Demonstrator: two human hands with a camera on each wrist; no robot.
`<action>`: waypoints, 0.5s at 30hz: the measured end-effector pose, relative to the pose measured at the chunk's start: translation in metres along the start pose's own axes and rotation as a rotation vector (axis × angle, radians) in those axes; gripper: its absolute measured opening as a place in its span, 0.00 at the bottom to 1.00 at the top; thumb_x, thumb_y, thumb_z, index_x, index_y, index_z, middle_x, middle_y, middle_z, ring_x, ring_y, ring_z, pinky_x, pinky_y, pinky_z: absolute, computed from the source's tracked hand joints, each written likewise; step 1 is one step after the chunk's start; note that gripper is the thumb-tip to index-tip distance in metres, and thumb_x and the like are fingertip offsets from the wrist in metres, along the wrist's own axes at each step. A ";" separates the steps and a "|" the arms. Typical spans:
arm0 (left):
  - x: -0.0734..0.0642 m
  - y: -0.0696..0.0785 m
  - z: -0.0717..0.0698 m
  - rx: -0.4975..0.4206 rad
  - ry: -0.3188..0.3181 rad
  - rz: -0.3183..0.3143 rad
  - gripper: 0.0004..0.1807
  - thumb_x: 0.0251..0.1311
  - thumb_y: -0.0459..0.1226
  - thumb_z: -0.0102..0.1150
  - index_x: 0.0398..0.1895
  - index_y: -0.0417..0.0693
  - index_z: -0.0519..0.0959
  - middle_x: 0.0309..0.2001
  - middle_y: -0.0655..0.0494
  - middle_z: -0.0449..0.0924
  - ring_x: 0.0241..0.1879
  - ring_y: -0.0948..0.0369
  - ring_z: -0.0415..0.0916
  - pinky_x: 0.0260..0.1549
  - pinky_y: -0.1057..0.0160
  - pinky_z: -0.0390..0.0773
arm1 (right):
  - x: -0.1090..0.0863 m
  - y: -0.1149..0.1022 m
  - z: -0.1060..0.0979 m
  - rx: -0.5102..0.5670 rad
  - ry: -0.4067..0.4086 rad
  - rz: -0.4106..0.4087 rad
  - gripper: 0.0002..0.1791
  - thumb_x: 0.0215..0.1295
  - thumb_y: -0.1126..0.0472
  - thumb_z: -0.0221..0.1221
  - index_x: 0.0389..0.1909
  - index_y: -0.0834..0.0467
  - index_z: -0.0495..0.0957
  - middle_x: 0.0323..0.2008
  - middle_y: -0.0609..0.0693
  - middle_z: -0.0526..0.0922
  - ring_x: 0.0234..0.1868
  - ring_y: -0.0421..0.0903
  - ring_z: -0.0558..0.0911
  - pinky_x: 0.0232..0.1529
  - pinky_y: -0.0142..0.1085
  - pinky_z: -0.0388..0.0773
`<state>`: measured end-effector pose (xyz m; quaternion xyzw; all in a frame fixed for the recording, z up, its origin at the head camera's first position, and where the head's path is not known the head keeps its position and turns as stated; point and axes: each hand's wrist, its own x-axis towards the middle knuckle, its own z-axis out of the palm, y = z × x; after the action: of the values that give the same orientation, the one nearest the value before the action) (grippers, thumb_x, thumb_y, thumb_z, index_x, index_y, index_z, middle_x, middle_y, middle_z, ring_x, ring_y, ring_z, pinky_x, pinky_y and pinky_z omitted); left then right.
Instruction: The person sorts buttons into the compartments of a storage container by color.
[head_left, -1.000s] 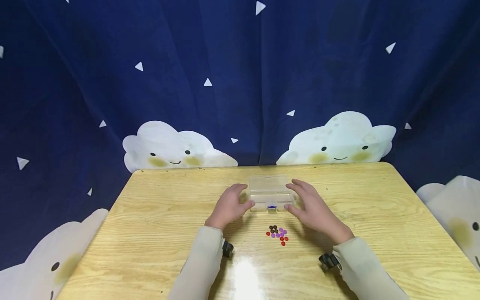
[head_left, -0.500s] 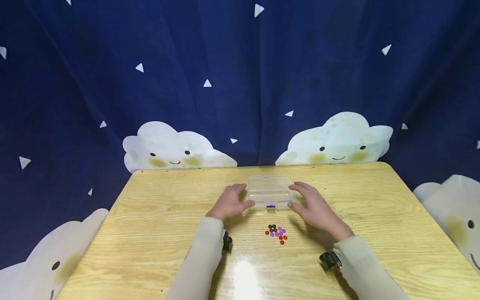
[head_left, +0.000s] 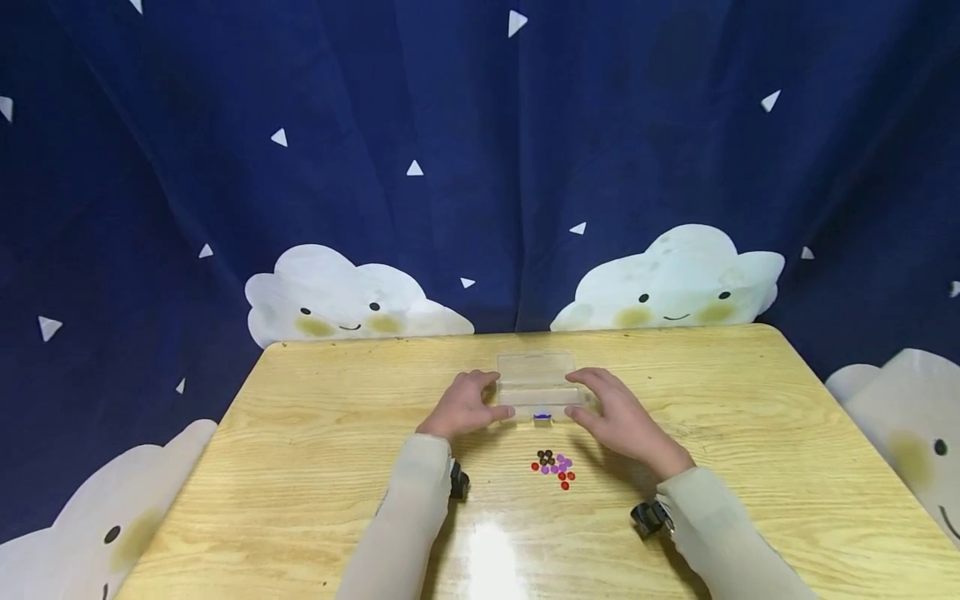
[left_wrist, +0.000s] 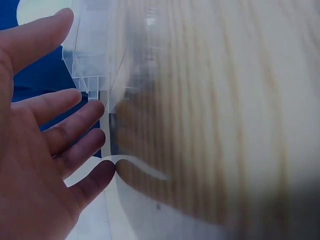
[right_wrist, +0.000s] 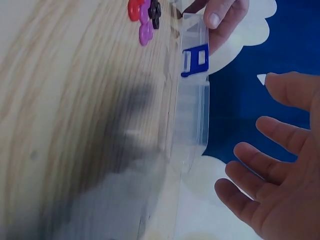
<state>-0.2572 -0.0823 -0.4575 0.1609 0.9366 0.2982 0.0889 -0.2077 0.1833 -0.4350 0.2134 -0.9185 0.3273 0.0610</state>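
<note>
A clear plastic box [head_left: 540, 396] with a blue latch [head_left: 542, 415] sits on the table, its lid [head_left: 535, 365] swung back. My left hand [head_left: 463, 406] is at the box's left end, thumb by the front corner; in the left wrist view its fingers are spread near the clear wall. At the other end is my right hand [head_left: 622, 417], thumb near the front and fingers behind. In the right wrist view that hand [right_wrist: 280, 165] appears loosely spread, apart from the box [right_wrist: 192, 115]. Firm contact by either hand cannot be made out.
Small buttons lie in a cluster in front of the box: brown [head_left: 548, 454], purple [head_left: 554, 469] and red [head_left: 565, 486]. Wooden tabletop [head_left: 337, 433] extends to both sides. A dark blue curtain [head_left: 450, 208] with clouds hangs behind the table.
Both hands have drawn slightly inward toward the box, the right one more clearly, moving left from about half a second ago. The buttons have stayed put.
</note>
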 end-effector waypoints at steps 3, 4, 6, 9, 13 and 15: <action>0.000 0.001 -0.001 0.025 0.019 0.021 0.42 0.57 0.56 0.66 0.71 0.47 0.68 0.65 0.47 0.74 0.65 0.48 0.68 0.64 0.49 0.70 | 0.006 -0.004 0.002 -0.011 -0.011 -0.019 0.26 0.67 0.58 0.62 0.64 0.61 0.72 0.64 0.61 0.73 0.66 0.62 0.72 0.65 0.59 0.68; 0.001 0.001 -0.001 0.031 0.025 0.030 0.42 0.57 0.56 0.66 0.71 0.47 0.68 0.64 0.47 0.74 0.65 0.47 0.68 0.64 0.49 0.70 | 0.009 -0.006 0.003 -0.015 -0.013 -0.024 0.26 0.67 0.58 0.62 0.64 0.61 0.72 0.64 0.60 0.74 0.66 0.62 0.72 0.65 0.59 0.68; 0.002 0.001 -0.002 0.040 0.037 0.041 0.41 0.57 0.56 0.65 0.71 0.47 0.68 0.65 0.47 0.73 0.66 0.47 0.67 0.65 0.49 0.70 | 0.015 -0.009 0.004 -0.023 -0.012 -0.039 0.26 0.66 0.58 0.62 0.63 0.61 0.73 0.63 0.60 0.74 0.65 0.61 0.73 0.65 0.58 0.68; 0.002 0.001 -0.003 0.040 0.044 0.050 0.41 0.57 0.55 0.66 0.71 0.47 0.68 0.67 0.47 0.72 0.68 0.47 0.65 0.66 0.49 0.68 | 0.024 -0.014 0.008 -0.030 -0.009 -0.072 0.25 0.65 0.58 0.63 0.62 0.62 0.74 0.62 0.60 0.75 0.65 0.61 0.73 0.65 0.58 0.69; 0.002 0.001 -0.005 0.036 0.033 0.051 0.41 0.58 0.54 0.66 0.71 0.46 0.68 0.67 0.46 0.72 0.68 0.47 0.65 0.66 0.49 0.68 | 0.034 -0.020 0.013 -0.028 -0.022 -0.095 0.26 0.65 0.59 0.62 0.62 0.62 0.74 0.62 0.61 0.75 0.65 0.61 0.73 0.65 0.58 0.69; 0.002 0.000 -0.005 0.039 0.024 0.052 0.41 0.58 0.55 0.65 0.71 0.45 0.68 0.67 0.45 0.72 0.68 0.47 0.65 0.66 0.48 0.68 | 0.037 -0.023 0.016 -0.024 -0.033 -0.091 0.26 0.64 0.59 0.62 0.62 0.62 0.74 0.63 0.60 0.75 0.66 0.61 0.73 0.66 0.57 0.68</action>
<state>-0.2602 -0.0850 -0.4534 0.1833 0.9388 0.2838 0.0668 -0.2308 0.1444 -0.4253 0.2594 -0.9126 0.3095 0.0630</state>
